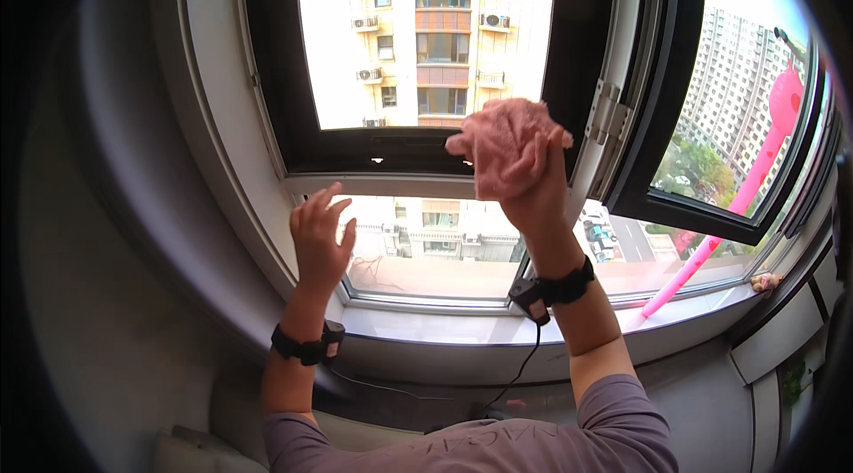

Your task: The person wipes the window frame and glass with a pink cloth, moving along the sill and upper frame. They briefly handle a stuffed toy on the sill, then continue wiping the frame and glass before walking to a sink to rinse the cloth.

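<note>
A crumpled pink fluffy cloth (pixel 510 143) is gripped in my right hand (pixel 538 196), raised before the lower right corner of a dark window frame (pixel 400 152). Whether the cloth touches the frame cannot be told from here. My left hand (pixel 320 230) is empty, its fingers apart and slightly bent. It is near the lower left corner of the window, close to the white frame bar (pixel 386 186). Each wrist wears a black strap with a small device and a cable.
At right, a dark-framed casement sash (pixel 693 216) stands swung inward on a metal hinge (pixel 608 114). A pink inflatable stick (pixel 706 250) leans on the white windowsill (pixel 426 331). A small plush toy (pixel 766 282) sits at the sill's right end. Buildings and parked cars show outside.
</note>
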`<action>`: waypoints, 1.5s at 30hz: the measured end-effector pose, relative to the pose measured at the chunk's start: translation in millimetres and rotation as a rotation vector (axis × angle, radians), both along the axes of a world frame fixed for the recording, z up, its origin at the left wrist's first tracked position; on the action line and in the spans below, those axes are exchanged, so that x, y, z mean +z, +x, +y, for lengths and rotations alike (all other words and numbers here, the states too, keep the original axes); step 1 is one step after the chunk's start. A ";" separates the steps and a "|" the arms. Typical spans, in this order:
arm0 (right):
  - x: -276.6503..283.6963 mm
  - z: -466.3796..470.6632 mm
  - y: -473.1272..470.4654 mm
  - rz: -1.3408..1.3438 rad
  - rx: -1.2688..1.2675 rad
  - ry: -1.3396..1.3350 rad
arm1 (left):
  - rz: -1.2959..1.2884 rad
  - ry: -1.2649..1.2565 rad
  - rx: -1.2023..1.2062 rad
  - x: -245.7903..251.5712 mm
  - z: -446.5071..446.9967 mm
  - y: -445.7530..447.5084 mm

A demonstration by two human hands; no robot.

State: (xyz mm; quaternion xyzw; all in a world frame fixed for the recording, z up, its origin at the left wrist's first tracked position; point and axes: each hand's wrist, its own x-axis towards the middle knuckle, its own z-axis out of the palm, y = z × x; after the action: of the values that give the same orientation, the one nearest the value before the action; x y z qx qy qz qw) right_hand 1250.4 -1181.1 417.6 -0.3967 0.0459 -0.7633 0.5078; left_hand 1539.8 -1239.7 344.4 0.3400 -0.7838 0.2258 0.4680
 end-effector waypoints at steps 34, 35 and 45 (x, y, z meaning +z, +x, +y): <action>439.4 -300.4 121.4 1.519 -2.103 -0.484 | 0.091 -0.281 0.683 9.8 -121.8 96.5; 430.5 -304.8 131.8 1.533 -2.064 -0.555 | 0.090 -0.288 0.689 10.2 -121.4 96.8; 283.5 -247.6 53.9 1.572 -2.175 -1.356 | 0.078 -0.296 0.693 21.0 -113.3 93.4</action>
State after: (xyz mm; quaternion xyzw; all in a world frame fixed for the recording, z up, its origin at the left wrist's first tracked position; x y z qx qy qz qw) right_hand 1304.3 -1428.7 701.1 -0.6203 0.2109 -0.2316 -0.7191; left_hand 1633.1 -1352.9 365.4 0.5219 -0.5627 0.4686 0.4376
